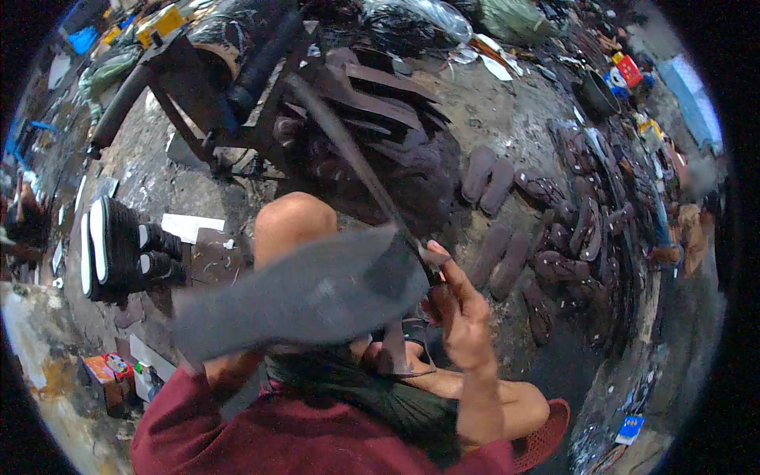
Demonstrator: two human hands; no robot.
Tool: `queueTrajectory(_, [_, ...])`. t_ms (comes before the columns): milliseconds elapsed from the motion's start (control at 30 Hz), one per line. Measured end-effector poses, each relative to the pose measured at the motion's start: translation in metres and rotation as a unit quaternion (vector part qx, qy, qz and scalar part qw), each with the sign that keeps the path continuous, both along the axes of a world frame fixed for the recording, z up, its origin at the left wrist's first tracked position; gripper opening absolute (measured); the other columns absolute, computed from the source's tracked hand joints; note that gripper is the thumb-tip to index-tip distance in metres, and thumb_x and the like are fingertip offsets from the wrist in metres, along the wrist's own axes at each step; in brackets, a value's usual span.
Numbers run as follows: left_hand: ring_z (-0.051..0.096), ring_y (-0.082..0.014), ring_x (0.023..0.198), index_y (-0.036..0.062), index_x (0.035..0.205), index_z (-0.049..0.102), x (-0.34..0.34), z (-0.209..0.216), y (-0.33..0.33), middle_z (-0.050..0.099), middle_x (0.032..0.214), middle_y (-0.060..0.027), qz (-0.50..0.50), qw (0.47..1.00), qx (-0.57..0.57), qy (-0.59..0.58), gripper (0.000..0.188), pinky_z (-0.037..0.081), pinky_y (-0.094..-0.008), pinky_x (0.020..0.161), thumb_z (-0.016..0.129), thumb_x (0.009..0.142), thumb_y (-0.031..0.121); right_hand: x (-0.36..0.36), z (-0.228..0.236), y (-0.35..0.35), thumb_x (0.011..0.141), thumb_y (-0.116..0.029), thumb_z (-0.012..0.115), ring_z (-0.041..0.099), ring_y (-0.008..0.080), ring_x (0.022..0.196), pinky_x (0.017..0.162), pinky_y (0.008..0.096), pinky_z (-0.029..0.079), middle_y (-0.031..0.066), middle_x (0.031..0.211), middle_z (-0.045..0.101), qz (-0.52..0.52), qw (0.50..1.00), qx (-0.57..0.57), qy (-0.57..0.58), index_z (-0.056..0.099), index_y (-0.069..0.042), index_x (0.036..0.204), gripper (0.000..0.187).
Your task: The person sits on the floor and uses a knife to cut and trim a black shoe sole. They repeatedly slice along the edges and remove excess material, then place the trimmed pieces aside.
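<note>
A broad dark grey sole-shaped sheet (309, 289), blurred at its left end, is held across my lap. My right hand (463, 321) is closed at the sheet's right tip, with thumb and fingers pinching a long thin dark strip (348, 146). The strip slants up and away to the left. My left forearm (231, 368) reaches under the sheet's left part, and the sheet hides my left hand, so its fingers do not show. A smaller dark offcut (393, 352) hangs below the sheet, near my bent leg.
A heap of dark brown sheets (388, 103) lies ahead, beside a black metal stand (186, 87). Several brown sandals (566, 265) cover the floor at right. Stacked soles with white edges (99, 245) stand at left. An orange box (109, 380) sits at lower left.
</note>
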State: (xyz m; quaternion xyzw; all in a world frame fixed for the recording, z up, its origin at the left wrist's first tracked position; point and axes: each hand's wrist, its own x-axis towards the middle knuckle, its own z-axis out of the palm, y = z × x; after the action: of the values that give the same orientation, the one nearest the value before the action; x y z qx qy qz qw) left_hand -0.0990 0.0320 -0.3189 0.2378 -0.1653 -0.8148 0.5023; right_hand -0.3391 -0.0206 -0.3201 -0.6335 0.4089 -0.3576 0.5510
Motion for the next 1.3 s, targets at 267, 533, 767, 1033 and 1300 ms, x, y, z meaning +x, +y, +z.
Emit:
queueTrajectory(267, [0.063, -0.0249, 0.103, -0.0003, 0.121, 0.05, -0.078, 0.014, -0.036, 0.061, 0.113, -0.0127, 0.205, 0.969, 0.136, 0.014, 0.049, 0.052, -0.0402, 0.09, 0.071, 0.082, 0.02, -0.002, -0.016, 0.061, 0.101, -0.017, 0.047, 0.059, 0.0136, 0.084, 0.076, 0.0265, 0.048, 0.0067, 0.104, 0.062, -0.196, 0.976, -0.083, 0.045, 0.048, 0.0, 0.137, 0.04])
queueTrajectory(533, [0.064, -0.0219, 0.091, -0.0026, 0.114, 0.054, -0.081, 0.005, -0.045, 0.063, 0.102, -0.0113, 0.184, 0.975, 0.117, -0.035, 0.042, 0.054, -0.0364, 0.084, 0.071, 0.082, 0.017, -0.067, -0.053, 0.127, 0.086, -0.002, 0.055, 0.064, 0.0364, 0.081, 0.074, 0.0397, 0.052, 0.0233, 0.097, 0.065, -0.173, 0.943, -0.15, 0.241, 0.056, 0.002, 0.128, 0.042])
queueTrajectory(767, [0.064, -0.0216, 0.091, -0.003, 0.117, 0.051, -0.074, -0.015, -0.027, 0.062, 0.101, -0.0111, 0.165, 0.973, 0.105, -0.12, 0.049, 0.054, -0.0372, 0.083, 0.075, 0.078, 0.015, -0.074, -0.043, 0.131, 0.088, -0.002, 0.055, 0.059, 0.0322, 0.066, 0.061, 0.041, 0.048, 0.0149, 0.08, 0.06, -0.166, 0.95, -0.148, 0.22, 0.061, -0.004, 0.124, 0.037])
queueTrajectory(1033, [0.066, -0.0235, 0.093, -0.0042, 0.12, 0.05, -0.053, -0.033, 0.0, 0.064, 0.103, -0.0131, 0.078, 0.973, 0.075, -0.202, 0.057, 0.056, -0.0376, 0.084, 0.079, 0.072, 0.008, -0.033, -0.044, 0.066, 0.094, -0.012, 0.055, 0.058, 0.0281, 0.061, 0.055, 0.0385, 0.046, 0.0104, 0.074, 0.055, -0.092, 0.966, -0.106, 0.219, 0.06, -0.013, 0.128, 0.034])
queueTrajectory(1300, [0.064, -0.0216, 0.098, -0.0046, 0.121, 0.05, -0.029, -0.033, 0.01, 0.064, 0.108, -0.0125, 0.024, 0.969, 0.038, -0.244, 0.061, 0.054, -0.0367, 0.088, 0.081, 0.069, 0.004, 0.01, -0.054, 0.026, 0.094, -0.012, 0.053, 0.059, 0.0328, 0.064, 0.056, 0.0405, 0.047, 0.0119, 0.078, 0.055, -0.058, 0.973, -0.149, 0.169, 0.055, -0.021, 0.134, 0.041])
